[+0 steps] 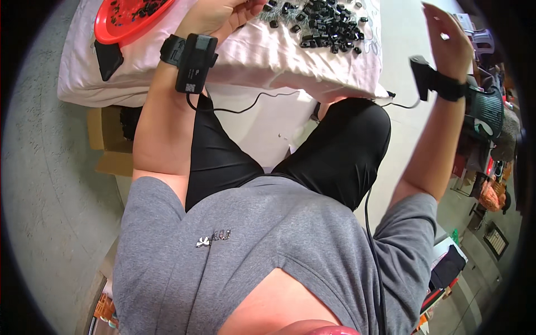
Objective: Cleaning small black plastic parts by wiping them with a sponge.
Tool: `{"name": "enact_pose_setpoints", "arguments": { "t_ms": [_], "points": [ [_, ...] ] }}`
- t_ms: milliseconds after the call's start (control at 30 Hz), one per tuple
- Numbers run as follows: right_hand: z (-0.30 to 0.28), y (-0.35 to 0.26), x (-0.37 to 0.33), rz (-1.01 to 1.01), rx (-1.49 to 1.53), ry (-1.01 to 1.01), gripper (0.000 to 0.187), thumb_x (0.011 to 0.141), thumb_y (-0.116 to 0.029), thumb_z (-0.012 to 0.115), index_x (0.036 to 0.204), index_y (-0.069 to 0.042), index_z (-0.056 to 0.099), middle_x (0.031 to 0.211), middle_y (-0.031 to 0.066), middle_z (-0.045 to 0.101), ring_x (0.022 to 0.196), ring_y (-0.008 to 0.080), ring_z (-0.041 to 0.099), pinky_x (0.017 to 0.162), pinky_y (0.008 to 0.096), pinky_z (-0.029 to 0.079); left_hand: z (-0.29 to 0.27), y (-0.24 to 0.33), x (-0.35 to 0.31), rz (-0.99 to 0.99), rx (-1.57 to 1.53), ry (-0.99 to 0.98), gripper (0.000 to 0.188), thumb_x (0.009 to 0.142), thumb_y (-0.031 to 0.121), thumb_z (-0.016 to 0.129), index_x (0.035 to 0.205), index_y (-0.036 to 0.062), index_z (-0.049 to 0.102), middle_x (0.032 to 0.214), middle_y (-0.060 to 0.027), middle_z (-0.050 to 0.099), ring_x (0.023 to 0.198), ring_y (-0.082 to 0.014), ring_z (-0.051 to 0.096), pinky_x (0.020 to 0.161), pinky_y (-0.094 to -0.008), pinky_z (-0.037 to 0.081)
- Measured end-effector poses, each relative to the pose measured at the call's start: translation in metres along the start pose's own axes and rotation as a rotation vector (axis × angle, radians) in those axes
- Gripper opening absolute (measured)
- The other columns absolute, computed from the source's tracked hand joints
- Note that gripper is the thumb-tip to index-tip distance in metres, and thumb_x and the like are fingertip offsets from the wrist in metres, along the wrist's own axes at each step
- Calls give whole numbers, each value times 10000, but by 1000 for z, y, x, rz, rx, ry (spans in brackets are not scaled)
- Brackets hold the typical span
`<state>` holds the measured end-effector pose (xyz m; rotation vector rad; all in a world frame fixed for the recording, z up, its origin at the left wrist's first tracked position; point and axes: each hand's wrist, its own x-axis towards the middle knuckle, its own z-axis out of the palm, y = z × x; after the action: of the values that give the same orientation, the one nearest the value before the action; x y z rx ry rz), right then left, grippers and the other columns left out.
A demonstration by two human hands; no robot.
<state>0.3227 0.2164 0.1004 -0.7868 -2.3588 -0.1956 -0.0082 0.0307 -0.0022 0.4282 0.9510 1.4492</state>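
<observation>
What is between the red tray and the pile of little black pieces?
In the head view, the person's left hand rests on the white cloth between the red tray and the pile of small black pieces.

A grey short-sleeved cotton T-shirt [279, 251] with a small silvery chest emblem [212, 239] is worn over black shorts [340, 151]. A black boxy device on a black strap [192, 58] is fastened to each wrist, and thin black cables [245, 106] are trailed from them.

I see glossy black plastic parts [326, 25] on soft pale cloth [262, 56], beside a shiny red plastic tray [120, 28].
</observation>
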Motion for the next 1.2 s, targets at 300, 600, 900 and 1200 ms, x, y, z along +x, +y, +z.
{"name": "enact_pose_setpoints", "arguments": {
  "t_ms": [300, 600, 900, 1200],
  "points": [
    [84, -58, -26, 299, 438, -231, 151, 865, -165, 728, 998, -98, 752, 756, 29, 692, 648, 71, 582, 609, 230, 473, -7, 3, 9, 22, -45, -12, 114, 985, 113, 584, 1044, 48, 657, 885, -39, 672, 792, -118, 643, 744, -250, 552],
    [87, -99, -16, 222, 574, -358, 132, 784, -62, 704, 913, -82, 723, 881, 101, 669, 716, 265, 657, 667, 343, 527, -11, 2, 3, 50, -58, -25, 205, 926, 14, 620, 1126, -12, 656, 1038, -82, 676, 967, -163, 656, 827, -245, 536],
    [103, -127, -15, 6, 533, -453, 97, 773, -44, 701, 868, -63, 705, 839, 87, 621, 814, 307, 623, 738, 384, 504, -9, 0, 8, 112, -41, 17, 193, 942, 26, 610, 1127, -18, 636, 1038, -89, 674, 994, -169, 651, 901, -279, 537],
    [106, -117, -22, 7, 434, -243, 97, 764, -23, 677, 835, -76, 716, 839, 78, 611, 888, 300, 605, 800, 409, 493, -13, 3, 4, 83, -205, 128, 159, 1019, 125, 518, 1107, 37, 616, 914, -37, 644, 839, -129, 625, 791, -251, 541]
  ]
}}
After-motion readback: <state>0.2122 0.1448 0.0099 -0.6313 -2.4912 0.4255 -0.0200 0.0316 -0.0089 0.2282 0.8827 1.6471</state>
